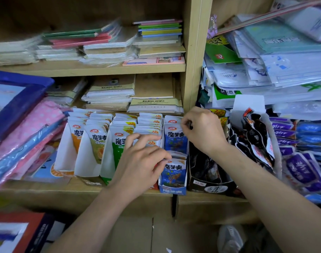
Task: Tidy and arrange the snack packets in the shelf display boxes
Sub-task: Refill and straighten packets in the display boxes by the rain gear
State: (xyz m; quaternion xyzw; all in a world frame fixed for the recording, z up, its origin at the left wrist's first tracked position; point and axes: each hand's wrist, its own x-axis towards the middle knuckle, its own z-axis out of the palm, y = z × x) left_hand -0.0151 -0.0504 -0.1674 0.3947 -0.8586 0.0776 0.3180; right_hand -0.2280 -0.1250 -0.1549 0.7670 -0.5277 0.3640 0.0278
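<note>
Left hand (143, 161): reaches in from below. Thumb and forefinger pinch the top edge of the front blue packet (173, 172), and the other fingers spread over the white packet tops (149, 126) in the row just to the left.
Right hand (204, 128): curled at the upper right corner of the rear blue packet (175, 141), fingertips nipping its edge.
Blue packets: both stand upright in the blue box (172, 191), one behind the other. The rear one stands higher, with at least one more white top showing behind it.
Blue box: sits on the shelf (73, 194) near its front edge, between the row of white packet tops and the black box (210, 187).
Other boxes, to the left: green box (108, 161), yellow-green box (86, 170) and orange box (64, 161), side by side, each filled with upright packets.
Black box: touches the blue box on the right. Its dark contents are too dim to make out.
White box (247, 103): right of the black box, with black packets (254, 137) lying crumpled and tilted inside.
Purple packets (302, 170): heaped at the far right.
Upper shelves: stacks of notebooks (159, 31) and wrapped paper pads (110, 94).
Far left: pink and blue wrapped goods (28, 128) leaning against the orange box's side.
</note>
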